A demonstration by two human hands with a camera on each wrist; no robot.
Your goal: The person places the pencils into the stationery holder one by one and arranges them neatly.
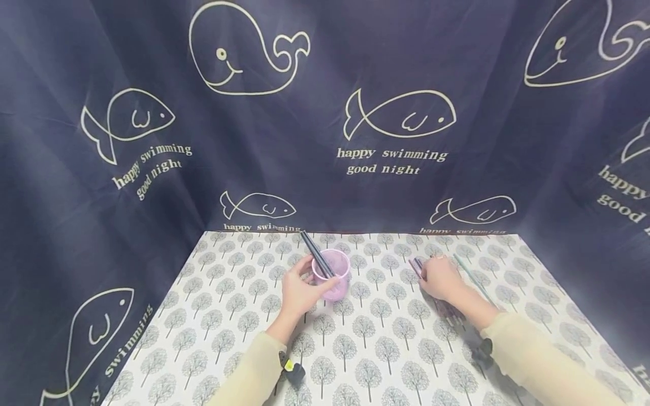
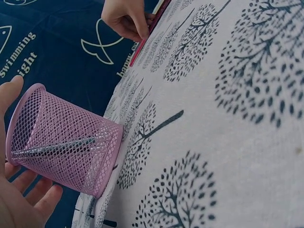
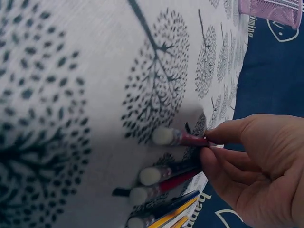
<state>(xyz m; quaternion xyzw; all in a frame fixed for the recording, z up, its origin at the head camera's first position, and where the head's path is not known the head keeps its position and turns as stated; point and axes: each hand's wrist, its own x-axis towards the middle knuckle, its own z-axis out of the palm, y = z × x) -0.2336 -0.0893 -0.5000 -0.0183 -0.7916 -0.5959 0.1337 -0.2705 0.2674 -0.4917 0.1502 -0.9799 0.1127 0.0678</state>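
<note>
My right hand (image 3: 268, 166) pinches a red pencil (image 3: 188, 138), a pickup likely needing a lift, while my left hand (image 1: 298, 292) loosely cradles a mesh cup (image 2: 66, 135).

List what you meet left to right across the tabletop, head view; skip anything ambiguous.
Left hand → pink mesh pen cup → right hand → teal pencil.
</note>
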